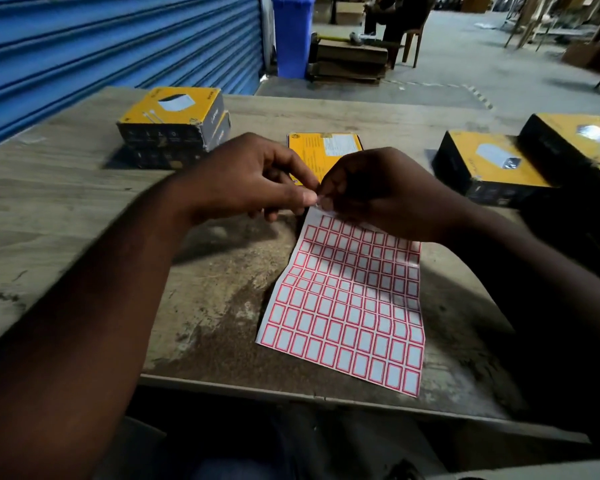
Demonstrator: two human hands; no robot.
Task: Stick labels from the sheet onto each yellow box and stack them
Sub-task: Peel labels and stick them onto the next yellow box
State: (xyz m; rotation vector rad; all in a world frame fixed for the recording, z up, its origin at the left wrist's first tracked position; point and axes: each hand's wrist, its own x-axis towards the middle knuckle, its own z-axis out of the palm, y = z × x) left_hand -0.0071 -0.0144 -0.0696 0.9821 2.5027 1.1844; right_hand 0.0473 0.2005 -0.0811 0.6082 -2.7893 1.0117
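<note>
At the left of the worn table [49, 202], the stack of two yellow boxes [174, 116] sits slightly skewed, the upper one off-square to the lower, so we judge that another box set carelessly on top could slide off. Moving right, our left hand [253, 174] pinches the far corner of the label sheet [347, 299] between thumb and forefinger. Our right hand [378, 192] meets it there, fingertips closed on the same corner, apparently picking at one label; we cannot tell whether that label has lifted. The sheet hangs from that corner, its near edge resting on the table in front of us. The risk here is a torn label, or one curling onto itself or a finger, if the pull is too quick or the backing comes up with it. Counting from the left, we find two boxes stacked and one centre box [323, 147] lying flat just beyond the hands. There are at least two boxes at the right [492, 164], with a possible third cut off by the frame. There is one sheet, its red-bordered labels too many and too warped to count surely.
</note>
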